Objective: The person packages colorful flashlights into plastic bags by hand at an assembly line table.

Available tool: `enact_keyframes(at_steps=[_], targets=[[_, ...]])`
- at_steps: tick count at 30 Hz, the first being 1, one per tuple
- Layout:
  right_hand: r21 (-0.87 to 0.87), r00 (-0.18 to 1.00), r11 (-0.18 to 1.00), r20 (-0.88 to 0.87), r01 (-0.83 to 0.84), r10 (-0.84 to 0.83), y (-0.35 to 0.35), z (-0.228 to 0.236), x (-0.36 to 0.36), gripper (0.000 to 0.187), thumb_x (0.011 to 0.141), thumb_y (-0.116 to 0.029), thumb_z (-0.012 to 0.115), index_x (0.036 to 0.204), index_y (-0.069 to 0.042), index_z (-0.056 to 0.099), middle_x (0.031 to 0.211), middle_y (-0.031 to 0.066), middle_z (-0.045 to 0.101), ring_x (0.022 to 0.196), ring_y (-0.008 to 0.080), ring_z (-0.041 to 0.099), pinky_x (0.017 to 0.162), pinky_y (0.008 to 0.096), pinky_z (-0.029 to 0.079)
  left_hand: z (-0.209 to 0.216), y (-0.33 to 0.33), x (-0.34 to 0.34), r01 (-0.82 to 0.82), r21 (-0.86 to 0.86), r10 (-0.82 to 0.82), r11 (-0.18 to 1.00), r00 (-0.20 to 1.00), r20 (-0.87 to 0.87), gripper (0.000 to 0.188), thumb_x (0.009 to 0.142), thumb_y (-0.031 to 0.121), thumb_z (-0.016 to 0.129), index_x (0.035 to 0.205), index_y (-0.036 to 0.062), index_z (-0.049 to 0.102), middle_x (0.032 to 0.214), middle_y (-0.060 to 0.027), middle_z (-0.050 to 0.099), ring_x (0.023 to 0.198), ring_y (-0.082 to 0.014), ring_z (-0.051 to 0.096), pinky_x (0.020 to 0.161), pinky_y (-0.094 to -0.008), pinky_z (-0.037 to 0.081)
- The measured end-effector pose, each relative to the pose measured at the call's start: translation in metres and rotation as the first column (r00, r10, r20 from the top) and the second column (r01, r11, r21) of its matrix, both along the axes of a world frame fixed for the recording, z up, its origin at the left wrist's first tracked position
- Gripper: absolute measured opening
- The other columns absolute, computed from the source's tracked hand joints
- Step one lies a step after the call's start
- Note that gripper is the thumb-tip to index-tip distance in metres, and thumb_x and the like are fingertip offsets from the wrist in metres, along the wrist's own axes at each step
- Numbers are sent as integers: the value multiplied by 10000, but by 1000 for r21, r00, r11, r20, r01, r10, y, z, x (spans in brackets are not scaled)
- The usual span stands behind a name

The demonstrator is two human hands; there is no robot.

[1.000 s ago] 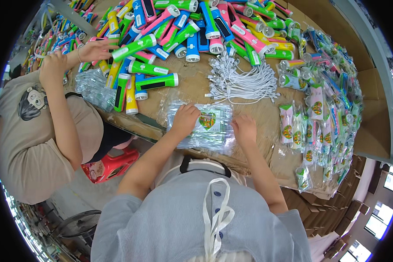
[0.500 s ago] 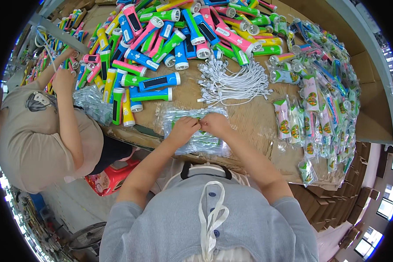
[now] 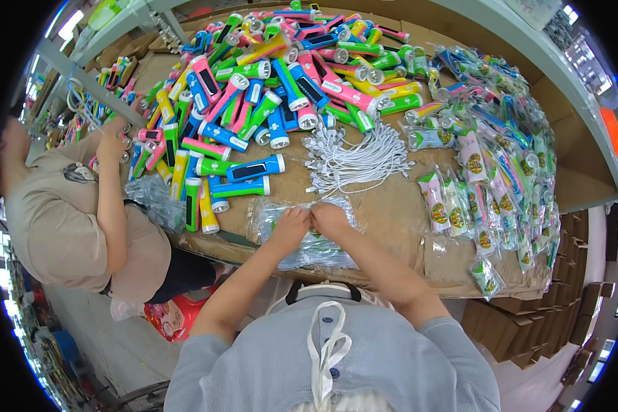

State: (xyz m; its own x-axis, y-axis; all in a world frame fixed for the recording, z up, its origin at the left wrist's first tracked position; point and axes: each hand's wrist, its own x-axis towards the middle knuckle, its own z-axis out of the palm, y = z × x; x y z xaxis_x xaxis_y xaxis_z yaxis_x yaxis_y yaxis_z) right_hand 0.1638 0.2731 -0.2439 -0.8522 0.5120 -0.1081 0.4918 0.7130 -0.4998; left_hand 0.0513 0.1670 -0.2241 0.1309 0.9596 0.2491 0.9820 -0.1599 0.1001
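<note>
A stack of clear plastic bags with green print (image 3: 312,255) lies at the table's near edge. Over it my left hand (image 3: 292,229) and my right hand (image 3: 331,220) meet, fingertips pinched together at the top bag. Both look closed on its film, though the fingers partly hide the grip. Just beyond them is a pile of white charging cables (image 3: 356,163). Farther back and to the left spreads a heap of colourful flashlights (image 3: 244,170) in pink, green, blue and yellow, some with dark panels. Bagged flashlights (image 3: 475,161) are piled on the right.
To the left, a co-worker in a beige shirt (image 3: 58,213) reaches toward the flashlights. Another bundle of clear bags (image 3: 154,199) lies near that person. A metal frame (image 3: 110,96) rises at the left. A red stool (image 3: 175,317) stands below, and cardboard boxes (image 3: 522,319) sit at lower right.
The view has tilted upward, so the table appears lower. My hands stay together over the bag stack, with the fingers slightly shifted.
</note>
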Motion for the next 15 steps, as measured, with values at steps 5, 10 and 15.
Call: enact_keyframes(at_steps=[5,10,15], targets=[[120,997,992,-58,-48,56,0,13,-4,154,715,-161,578,808,-39,595,901,136,588,851,287,585,712,394,486,36,-66,28,170,-488,-142,856,985,93,108,671,166,603,718,71,580,829,-82,502,866,-254,480,749,-370,372],[413,948,861,-236,299,-216,55,-23,38,184,751,-101,514,908,-43,590,889,140,577,861,277,560,751,379,467,41,-77,40,-156,-355,263,922,924,278,114,684,154,622,671,51,575,796,-108,503,780,-285,514,667,-394,405],[323,914,862,-244,391,-323,86,4,85,198,755,-157,604,939,-92,569,1020,80,513,948,257,507,735,389,462,45,-72,48,-564,-211,587,798,649,484,299,723,181,636,977,54,543,877,-157,537,772,-356,553,657,-436,447]])
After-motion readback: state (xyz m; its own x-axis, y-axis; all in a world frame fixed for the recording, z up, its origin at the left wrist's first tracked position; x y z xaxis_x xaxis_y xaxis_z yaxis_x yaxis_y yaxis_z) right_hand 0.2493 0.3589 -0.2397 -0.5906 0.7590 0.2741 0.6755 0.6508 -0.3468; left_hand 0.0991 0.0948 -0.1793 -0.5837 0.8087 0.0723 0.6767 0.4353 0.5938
